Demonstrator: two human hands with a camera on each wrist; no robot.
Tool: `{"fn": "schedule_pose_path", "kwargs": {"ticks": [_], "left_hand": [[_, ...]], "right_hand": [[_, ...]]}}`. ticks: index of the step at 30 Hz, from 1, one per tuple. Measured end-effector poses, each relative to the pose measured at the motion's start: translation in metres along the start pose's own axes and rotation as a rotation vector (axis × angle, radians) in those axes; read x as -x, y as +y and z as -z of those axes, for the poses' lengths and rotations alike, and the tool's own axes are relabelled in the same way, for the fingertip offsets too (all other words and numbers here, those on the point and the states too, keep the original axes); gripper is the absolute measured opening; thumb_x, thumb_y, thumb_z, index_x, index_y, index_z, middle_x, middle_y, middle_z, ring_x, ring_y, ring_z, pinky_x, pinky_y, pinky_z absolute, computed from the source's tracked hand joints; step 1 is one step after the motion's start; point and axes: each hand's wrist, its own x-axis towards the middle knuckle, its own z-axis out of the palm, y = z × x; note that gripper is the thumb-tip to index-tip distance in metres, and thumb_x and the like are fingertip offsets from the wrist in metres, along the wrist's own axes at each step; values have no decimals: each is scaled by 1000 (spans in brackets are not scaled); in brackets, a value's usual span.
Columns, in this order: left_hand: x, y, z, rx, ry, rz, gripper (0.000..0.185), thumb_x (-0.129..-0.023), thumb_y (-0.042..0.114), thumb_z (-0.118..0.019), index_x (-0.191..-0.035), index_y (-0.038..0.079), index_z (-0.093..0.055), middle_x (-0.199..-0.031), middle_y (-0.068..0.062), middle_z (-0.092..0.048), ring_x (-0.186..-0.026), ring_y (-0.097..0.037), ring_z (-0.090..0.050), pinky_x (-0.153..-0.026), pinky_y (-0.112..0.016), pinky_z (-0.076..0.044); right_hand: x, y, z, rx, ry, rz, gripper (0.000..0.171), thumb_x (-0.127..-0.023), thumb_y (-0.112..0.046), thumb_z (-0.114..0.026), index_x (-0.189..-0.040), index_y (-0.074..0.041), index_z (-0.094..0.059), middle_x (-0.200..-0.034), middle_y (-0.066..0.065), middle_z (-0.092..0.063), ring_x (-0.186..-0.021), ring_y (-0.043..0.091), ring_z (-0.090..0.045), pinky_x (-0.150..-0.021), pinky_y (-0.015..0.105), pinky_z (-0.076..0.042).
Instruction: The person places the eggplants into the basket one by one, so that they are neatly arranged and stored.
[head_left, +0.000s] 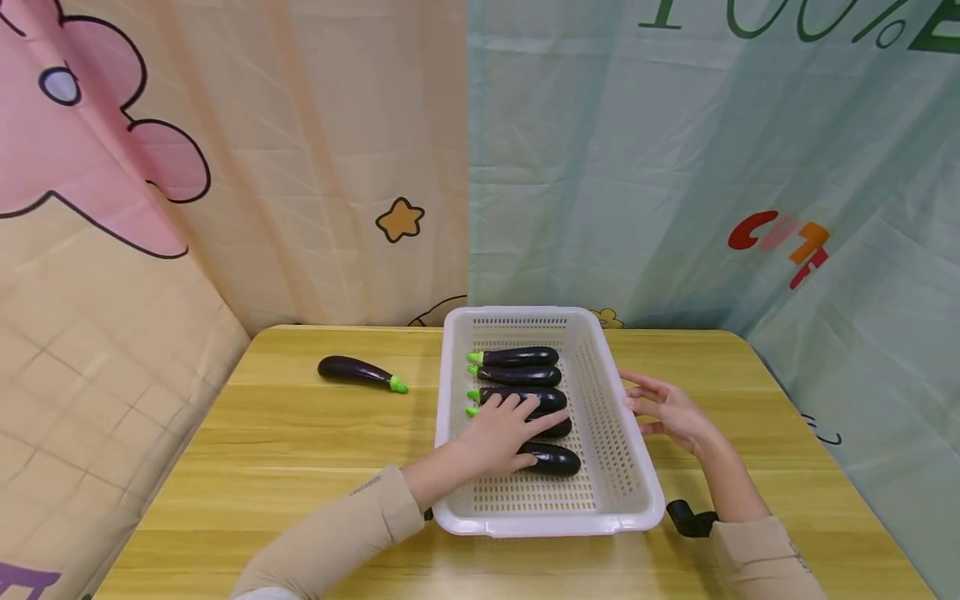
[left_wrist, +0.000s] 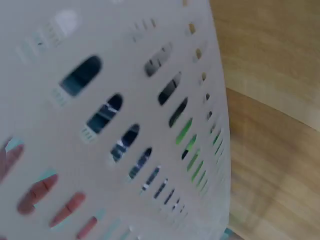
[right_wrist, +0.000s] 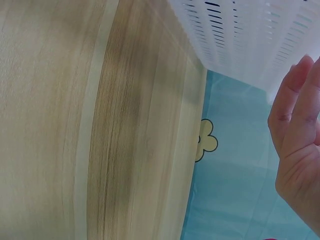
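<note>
A white slotted basket (head_left: 622, 467) stands on the wooden table (head_left: 300, 467) with several dark purple eggplants (head_left: 519, 357) lying side by side in it, green stems to the left. My left hand (head_left: 525, 425) reaches over the basket's near left rim and rests with spread, straight fingers on the two nearest eggplants (head_left: 558, 460). My right hand (head_left: 645, 404) is open beside the basket's right rim, fingertips touching it. In the right wrist view the right hand (right_wrist: 300, 140) sits close to the basket wall (right_wrist: 250, 35). The left wrist view shows only the basket wall (left_wrist: 125, 125), with dark and green shapes behind its slots.
One more eggplant (head_left: 360, 371) lies alone on the table to the left of the basket. Printed curtains (head_left: 675, 208) hang close behind and to both sides of the table. A black strap (head_left: 690, 518) sits at my right wrist.
</note>
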Motion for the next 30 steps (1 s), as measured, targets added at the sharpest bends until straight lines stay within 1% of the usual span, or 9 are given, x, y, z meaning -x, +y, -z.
{"fn": "schedule_pose_path", "kwargs": {"ticks": [5, 8, 12, 15, 18, 21, 24, 27, 30], "left_hand": [[11, -19, 8, 88, 65, 91, 73, -85, 51, -56, -146, 32, -19, -129, -6, -41, -109, -23, -46, -85, -38, -40], [19, -31, 11, 148, 103, 159, 72, -86, 48, -57, -145, 31, -22, -129, -8, -41, -109, -24, -46, -84, -39, -41], [28, -46, 10, 271, 144, 269, 69, -87, 44, -57, -145, 29, -23, -135, -12, -40, -116, -30, -44, -92, -46, -38], [34, -57, 6, 350, 191, 358, 68, -88, 44, -56, -145, 29, -24, -136, -14, -39, -117, -32, -43, -96, -49, -35], [41, -68, 2, 399, 253, 452, 66, -88, 44, -55, -145, 28, -25, -134, -15, -40, -116, -33, -42, -96, -50, -34], [49, -81, -4, 442, 323, 552, 67, -88, 42, -56, -145, 27, -24, -133, -15, -39, -113, -34, -42, -94, -51, -35], [58, -94, -11, 511, 393, 661, 70, -88, 40, -58, -146, 27, -21, -133, -17, -36, -111, -35, -41, -92, -54, -33], [67, -105, -18, 590, 465, 756, 71, -88, 38, -59, -146, 27, -19, -133, -19, -33, -113, -37, -37, -92, -57, -31], [75, -113, -26, 657, 536, 833, 72, -88, 37, -59, -146, 25, -19, -132, -20, -31, -116, -40, -33, -91, -59, -29]], "right_hand": [[0, 1, 0, 8, 7, 0, 60, -91, -14, -57, -141, 0, -28, -100, -4, -57, -86, 11, -59, -65, 29, -53], [1, 0, 1, 10, 11, -1, 61, -91, -15, -58, -141, 0, -28, -100, -4, -56, -86, 11, -58, -65, 29, -53], [2, 0, 0, 9, 10, -2, 61, -90, -15, -58, -141, -1, -28, -100, -4, -56, -86, 11, -58, -66, 29, -53], [0, 0, 0, 3, 4, 1, 61, -90, -14, -58, -141, 0, -28, -100, -4, -56, -86, 11, -58, -65, 29, -53], [-1, 1, 0, -6, -1, 5, 60, -90, -13, -58, -141, 0, -28, -99, -3, -56, -85, 11, -59, -65, 29, -53], [-1, 1, 0, -13, -3, 8, 59, -90, -12, -57, -141, 1, -29, -99, -3, -56, -84, 11, -59, -64, 28, -53], [-1, 1, 0, -14, -6, 11, 59, -90, -12, -58, -141, 0, -29, -99, -3, -56, -83, 10, -59, -63, 28, -53], [-1, 1, 0, -11, -5, 11, 59, -90, -12, -57, -141, 0, -29, -99, -3, -56, -83, 10, -59, -63, 27, -53], [-1, 1, 0, -3, -2, 8, 60, -90, -12, -57, -141, 0, -28, -99, -4, -57, -84, 10, -59, -63, 28, -53]]}}
